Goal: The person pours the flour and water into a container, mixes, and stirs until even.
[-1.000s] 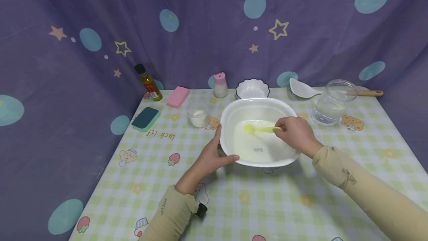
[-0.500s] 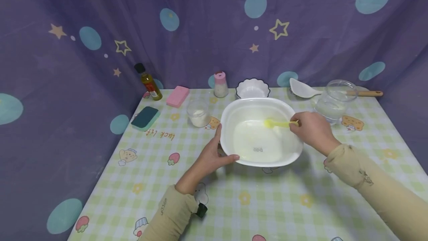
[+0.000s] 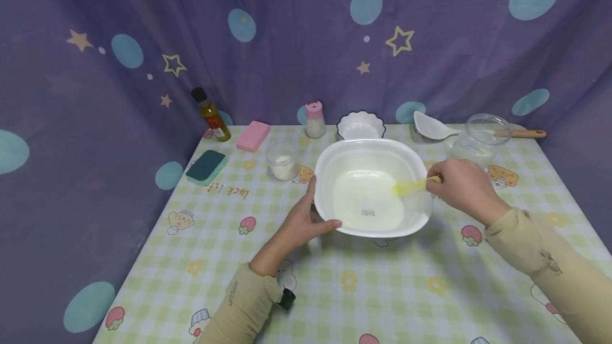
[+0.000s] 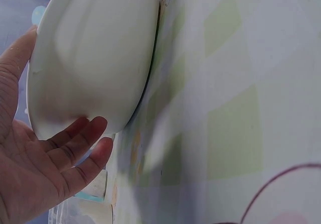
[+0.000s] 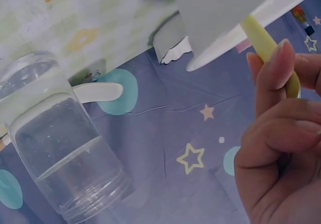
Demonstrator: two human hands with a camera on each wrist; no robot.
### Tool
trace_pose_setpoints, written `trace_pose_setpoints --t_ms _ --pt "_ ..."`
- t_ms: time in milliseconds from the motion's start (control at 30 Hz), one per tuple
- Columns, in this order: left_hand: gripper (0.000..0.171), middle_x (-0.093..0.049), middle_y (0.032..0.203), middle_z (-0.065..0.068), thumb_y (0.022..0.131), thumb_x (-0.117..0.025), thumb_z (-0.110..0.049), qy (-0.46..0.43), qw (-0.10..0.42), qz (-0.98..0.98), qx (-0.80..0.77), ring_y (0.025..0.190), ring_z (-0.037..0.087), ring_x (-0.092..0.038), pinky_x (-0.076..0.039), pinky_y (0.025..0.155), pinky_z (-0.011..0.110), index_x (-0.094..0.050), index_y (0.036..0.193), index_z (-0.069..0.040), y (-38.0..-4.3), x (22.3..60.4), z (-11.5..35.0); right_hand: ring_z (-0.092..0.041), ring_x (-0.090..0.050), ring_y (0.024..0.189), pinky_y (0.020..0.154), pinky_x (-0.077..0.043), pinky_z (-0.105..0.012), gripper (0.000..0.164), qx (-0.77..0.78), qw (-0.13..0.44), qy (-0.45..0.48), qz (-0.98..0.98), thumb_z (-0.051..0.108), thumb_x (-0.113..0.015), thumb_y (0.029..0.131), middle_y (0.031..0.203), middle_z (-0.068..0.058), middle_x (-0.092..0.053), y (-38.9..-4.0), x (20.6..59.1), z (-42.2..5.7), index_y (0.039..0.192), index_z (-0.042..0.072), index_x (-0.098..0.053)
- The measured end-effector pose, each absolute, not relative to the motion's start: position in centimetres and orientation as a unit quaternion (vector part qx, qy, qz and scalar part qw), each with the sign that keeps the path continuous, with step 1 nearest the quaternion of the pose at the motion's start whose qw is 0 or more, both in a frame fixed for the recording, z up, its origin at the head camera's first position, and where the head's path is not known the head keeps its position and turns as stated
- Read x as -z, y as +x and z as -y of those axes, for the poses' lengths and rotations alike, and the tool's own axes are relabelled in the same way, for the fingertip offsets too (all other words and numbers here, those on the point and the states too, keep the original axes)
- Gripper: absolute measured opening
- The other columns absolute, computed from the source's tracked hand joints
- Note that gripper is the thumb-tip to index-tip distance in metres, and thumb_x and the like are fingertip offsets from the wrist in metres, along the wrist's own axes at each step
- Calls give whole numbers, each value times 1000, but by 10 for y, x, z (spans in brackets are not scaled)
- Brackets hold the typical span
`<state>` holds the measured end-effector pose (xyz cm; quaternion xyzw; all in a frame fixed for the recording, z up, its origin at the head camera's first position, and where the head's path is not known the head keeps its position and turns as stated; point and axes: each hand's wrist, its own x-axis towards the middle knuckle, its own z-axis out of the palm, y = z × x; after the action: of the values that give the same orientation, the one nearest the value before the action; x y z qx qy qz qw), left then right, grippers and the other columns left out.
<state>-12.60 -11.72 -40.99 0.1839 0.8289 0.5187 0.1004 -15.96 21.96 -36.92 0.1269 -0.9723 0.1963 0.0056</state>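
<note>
A white basin (image 3: 327,174) with milky liquid in its bottom stands on the table. My left hand (image 3: 298,227) steadies its near-left corner, thumb over the rim; in the left wrist view several fingertips (image 4: 98,126) rest against the outer wall. My right hand (image 3: 466,185) is above the basin's right rim and pinches the handle of a small yellow spoon (image 3: 408,188). The spoon's head, blurred, hangs inside the basin near the right wall. Thumb and forefinger clasp the handle (image 5: 261,38) in the right wrist view.
Right of the basin stand a clear water jar (image 3: 478,145) and a white spatula (image 3: 432,125). Behind it is a scalloped dish (image 3: 360,125). Leftward are a cup of white powder (image 3: 283,166), a pink-capped shaker (image 3: 314,121), pink sponge (image 3: 253,136), green sponge (image 3: 207,167) and oil bottle (image 3: 212,117).
My right hand has moved rightward with the yellow spoon, from the basin's middle toward its right wall. My left hand and the basin stay almost where they were.
</note>
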Motion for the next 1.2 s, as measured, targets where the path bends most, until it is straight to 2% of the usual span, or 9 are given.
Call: trace_pose_setpoints --t_ms 200,467,700,967,1067,1200 --pt "108 -34 152 16 83 -79 -15 182 101 -833 -512 96 28 -55 -51 65 29 0 157 -9 -126 408 117 -17 -41 53 48 -30 -31 20 -199 -14 142 969 11 -61 83 65 0 -58 -153 364 -218 93 2 -76" --pt "109 -39 148 18 82 -79 -16 193 99 -823 -526 98 32 -55 -52 65 30 -1 157 -7 -129 412 118 -13 -43 55 54 -35 -30 16 -231 -39 186 954 9 -62 81 63 6 -58 -149 365 -208 88 7 -77" --pt "108 -30 154 20 83 -78 -15 185 104 -831 -514 100 28 -54 -51 65 28 1 157 -8 -129 413 119 -12 -45 59 58 -39 -31 9 -254 -36 209 944 12 -68 86 64 9 -59 -149 377 -194 84 11 -76" --pt "114 -29 157 8 80 -82 -26 176 84 -839 -508 98 20 -54 -52 65 32 2 158 -26 -142 452 124 -11 -46 59 60 -39 -32 7 -261 -6 220 940 14 -72 86 65 9 -59 -154 391 -178 80 12 -74" --pt "115 -31 156 6 79 -82 -32 177 81 -838 -510 97 18 -54 -52 65 32 1 158 -27 -143 455 125 -12 -45 58 60 -39 -32 6 -268 4 218 939 13 -72 86 64 8 -58 -157 397 -174 81 12 -74" --pt "116 -43 147 11 79 -82 -38 184 79 -835 -512 95 17 -55 -52 65 33 1 158 -26 -143 455 125 -12 -45 57 59 -39 -33 6 -271 15 210 940 13 -71 87 64 7 -58 -163 404 -170 83 10 -74"
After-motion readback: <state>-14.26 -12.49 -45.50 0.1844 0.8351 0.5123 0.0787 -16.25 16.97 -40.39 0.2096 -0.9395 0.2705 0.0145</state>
